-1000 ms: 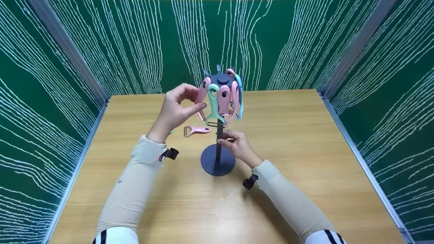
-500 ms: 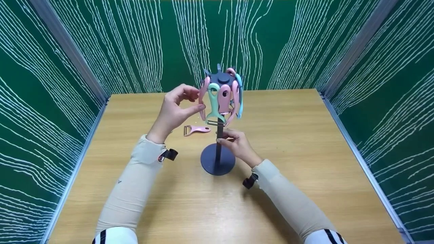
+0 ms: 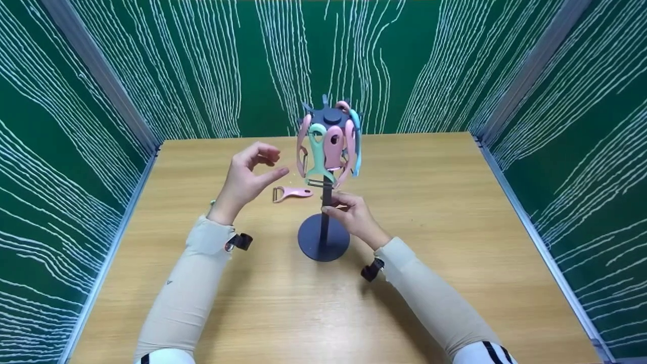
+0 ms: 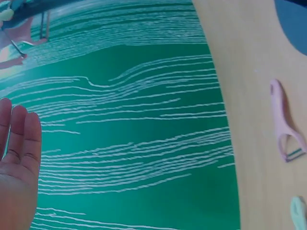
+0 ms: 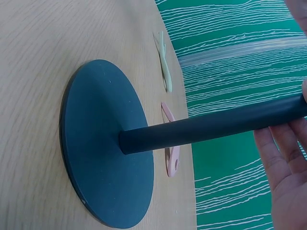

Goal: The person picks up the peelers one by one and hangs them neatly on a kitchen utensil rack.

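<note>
A dark stand with a round base and a hooked top stands upright on the table. From its hooks hang several peelers: a green peeler in front, a pink peeler beside it, another pink peeler at the left, and a blue peeler at the right. My right hand grips the stand's post below the peelers. To the left of the stand my left hand is in the air, fingers loosely bent and thumb apart, with nothing in it.
On the table behind the stand's base lies a pink peeler. A light green peeler lies farther left, mostly hidden by the left hand in the head view. Green walls with white wavy lines enclose the table.
My left hand has let go of the pink peeler at the stand's left and moved away to the left. That peeler now hangs by itself. My right hand stays on the post.
</note>
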{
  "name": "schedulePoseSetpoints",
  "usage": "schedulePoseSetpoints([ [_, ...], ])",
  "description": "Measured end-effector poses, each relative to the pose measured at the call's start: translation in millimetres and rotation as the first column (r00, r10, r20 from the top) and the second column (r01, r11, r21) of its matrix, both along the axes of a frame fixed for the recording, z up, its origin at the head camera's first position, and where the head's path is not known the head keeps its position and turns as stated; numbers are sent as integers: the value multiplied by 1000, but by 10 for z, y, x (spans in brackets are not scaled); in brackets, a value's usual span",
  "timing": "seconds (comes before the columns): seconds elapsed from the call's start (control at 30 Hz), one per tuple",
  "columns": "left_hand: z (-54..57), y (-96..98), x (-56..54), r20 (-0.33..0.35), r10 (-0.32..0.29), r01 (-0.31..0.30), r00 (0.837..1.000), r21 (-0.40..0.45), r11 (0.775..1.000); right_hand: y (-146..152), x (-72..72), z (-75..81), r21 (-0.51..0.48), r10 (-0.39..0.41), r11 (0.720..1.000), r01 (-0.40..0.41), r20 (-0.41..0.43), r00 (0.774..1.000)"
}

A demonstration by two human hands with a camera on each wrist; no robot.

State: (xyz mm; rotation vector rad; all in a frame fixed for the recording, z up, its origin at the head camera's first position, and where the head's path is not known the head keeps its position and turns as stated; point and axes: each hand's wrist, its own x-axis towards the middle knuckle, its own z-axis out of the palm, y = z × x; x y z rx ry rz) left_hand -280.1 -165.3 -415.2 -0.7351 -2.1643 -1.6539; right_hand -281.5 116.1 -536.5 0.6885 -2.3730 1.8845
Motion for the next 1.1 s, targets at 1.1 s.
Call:
schedulePoseSetpoints([
  [1.1,-1128,-47,-198,209,55,-5,976,-232,973,14,9,4,20,-6,1000,6,26,1000],
])
